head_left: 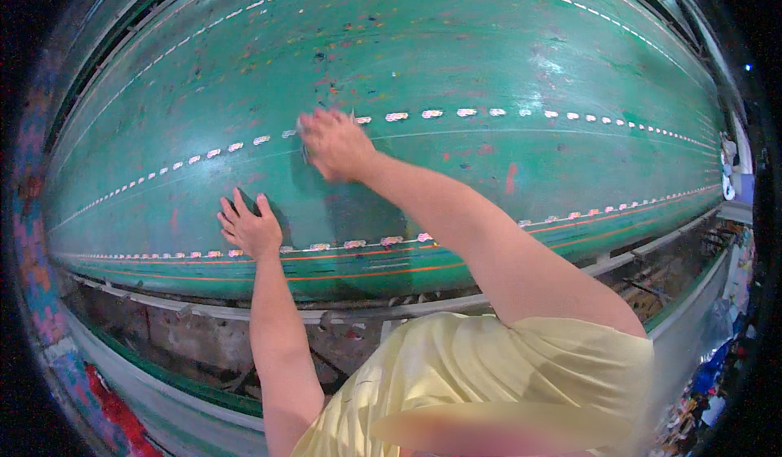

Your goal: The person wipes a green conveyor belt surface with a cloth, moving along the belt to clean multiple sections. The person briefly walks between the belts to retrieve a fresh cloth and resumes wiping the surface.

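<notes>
A broad green work surface (456, 66) with a worn, paint-flecked face fills the view ahead of me. Small white patches with coloured marks (467, 112) run across its middle in a curved row. My left hand (251, 227) is open, fingers spread, over the nearer part of the surface; whether it presses down, I cannot tell. Farther out, my right hand (336, 145) reaches over the middle row, covering part of it. Motion smears its fingers. A pale sliver shows at its left side, too blurred to name or to tell whether it is held.
Another row of patches (391, 241) runs along the near side, above orange lines (383, 273). A metal rail (204, 312) lies between me and the surface. Mixed litter and plastic (713, 359) lie at the right; a red cloth-like thing (118, 412) lies at lower left.
</notes>
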{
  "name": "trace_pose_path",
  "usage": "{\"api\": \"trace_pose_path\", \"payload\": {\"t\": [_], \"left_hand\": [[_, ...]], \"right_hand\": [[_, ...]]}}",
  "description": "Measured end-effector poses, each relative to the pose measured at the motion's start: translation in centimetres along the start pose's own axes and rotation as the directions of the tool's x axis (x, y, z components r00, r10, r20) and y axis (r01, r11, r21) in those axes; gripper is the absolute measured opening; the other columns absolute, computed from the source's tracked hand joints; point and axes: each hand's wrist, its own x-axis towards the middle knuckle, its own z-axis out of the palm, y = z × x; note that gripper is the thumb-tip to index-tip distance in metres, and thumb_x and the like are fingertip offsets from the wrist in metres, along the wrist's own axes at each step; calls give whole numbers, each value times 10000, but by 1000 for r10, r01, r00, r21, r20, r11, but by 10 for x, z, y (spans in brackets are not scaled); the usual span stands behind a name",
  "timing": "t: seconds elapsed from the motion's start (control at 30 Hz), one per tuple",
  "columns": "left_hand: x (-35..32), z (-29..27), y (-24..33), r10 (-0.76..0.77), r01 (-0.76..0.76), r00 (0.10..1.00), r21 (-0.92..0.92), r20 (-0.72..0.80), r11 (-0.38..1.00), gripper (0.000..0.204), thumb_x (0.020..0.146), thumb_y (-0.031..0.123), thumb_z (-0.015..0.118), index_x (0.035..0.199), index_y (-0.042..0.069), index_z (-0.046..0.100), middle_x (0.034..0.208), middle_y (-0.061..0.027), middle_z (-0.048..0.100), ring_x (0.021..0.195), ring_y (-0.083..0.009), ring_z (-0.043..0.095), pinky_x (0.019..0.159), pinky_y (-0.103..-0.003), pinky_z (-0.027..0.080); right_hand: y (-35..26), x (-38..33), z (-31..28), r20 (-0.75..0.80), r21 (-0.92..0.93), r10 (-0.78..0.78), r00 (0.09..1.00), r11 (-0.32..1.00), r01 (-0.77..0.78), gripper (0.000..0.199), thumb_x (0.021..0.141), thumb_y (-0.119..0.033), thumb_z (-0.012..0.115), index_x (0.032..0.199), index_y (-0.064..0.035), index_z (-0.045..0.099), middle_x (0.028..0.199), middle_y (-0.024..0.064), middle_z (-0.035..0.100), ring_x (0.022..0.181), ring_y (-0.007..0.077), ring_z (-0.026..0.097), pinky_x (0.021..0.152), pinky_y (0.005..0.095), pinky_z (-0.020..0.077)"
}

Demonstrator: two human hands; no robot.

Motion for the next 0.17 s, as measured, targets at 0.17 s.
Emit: {"api": "trace_pose_path", "payload": {"t": [0.17], "left_hand": [[1, 5, -5, -28, 27, 999, 19, 37, 999, 715, 1103, 586, 604, 1723, 256, 472, 1828, -126, 355, 1668, -462, 303, 1333, -659, 237]], "right_hand": [[3, -135, -84, 107, 144, 24, 994, 989, -39, 662, 904, -360, 829, 1483, -74, 683, 1695, 141, 538, 1541, 380, 507, 1300, 566, 389]]}}
